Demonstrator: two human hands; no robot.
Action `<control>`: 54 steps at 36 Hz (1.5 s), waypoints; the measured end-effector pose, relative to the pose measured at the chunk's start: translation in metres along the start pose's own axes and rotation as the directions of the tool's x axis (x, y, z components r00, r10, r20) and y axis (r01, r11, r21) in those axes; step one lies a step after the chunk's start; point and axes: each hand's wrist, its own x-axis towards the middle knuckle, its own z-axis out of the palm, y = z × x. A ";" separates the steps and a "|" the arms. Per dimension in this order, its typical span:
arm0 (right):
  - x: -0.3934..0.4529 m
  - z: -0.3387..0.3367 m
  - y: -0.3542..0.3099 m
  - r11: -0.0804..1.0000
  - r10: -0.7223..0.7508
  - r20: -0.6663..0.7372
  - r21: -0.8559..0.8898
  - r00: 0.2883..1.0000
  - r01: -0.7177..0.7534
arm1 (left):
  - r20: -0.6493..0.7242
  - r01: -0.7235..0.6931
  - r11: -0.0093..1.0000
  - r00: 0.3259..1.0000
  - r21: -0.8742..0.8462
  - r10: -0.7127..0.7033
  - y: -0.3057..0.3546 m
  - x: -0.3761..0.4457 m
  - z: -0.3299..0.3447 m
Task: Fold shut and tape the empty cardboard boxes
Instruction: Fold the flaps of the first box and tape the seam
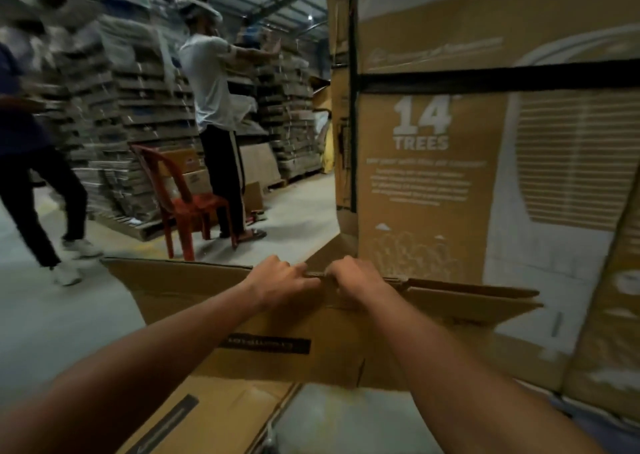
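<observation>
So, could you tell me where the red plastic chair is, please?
In the head view, the red plastic chair stands left of centre on the floor, beside a standing person, before stacked flattened cardboard.

Single head-worn view, facing forward and down, close over a cardboard flap (194,291), warehouse floor (52,315) beyond

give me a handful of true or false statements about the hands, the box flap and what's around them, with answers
1. Both hands grip the far edge of the cardboard flap. True: the left hand and right hand curl over it side by side.
2. A roll of tape is in the right hand. False: it holds only the flap edge; no tape roll shows.
3. A red plastic chair stands on the floor to the left. True.
4. The tall printed box at right reads "20 TREES". False: it reads "14 TREES".
5. The person in the white shirt sits on the chair. False: that person stands beside it, reaching toward the stacked cardboard.
</observation>
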 end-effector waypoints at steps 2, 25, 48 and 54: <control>-0.018 0.002 0.027 0.999 0.035 0.008 0.028 0.999 -0.035 | 0.004 -0.006 0.999 1.000 -0.040 0.006 0.023 0.019 -0.009; -0.152 0.181 0.235 0.902 0.417 0.152 0.049 0.896 -0.428 | -0.254 -0.328 0.887 0.934 -0.326 0.252 0.299 0.190 0.042; -0.107 0.288 0.239 0.829 0.555 -0.137 0.003 0.821 -0.559 | -0.290 -0.144 0.416 0.905 -0.898 -0.312 0.357 0.212 0.147; -0.110 0.283 0.224 0.807 0.583 -0.120 -0.026 0.804 -0.589 | -0.406 -0.297 0.367 0.873 -0.882 -0.271 0.332 0.198 0.168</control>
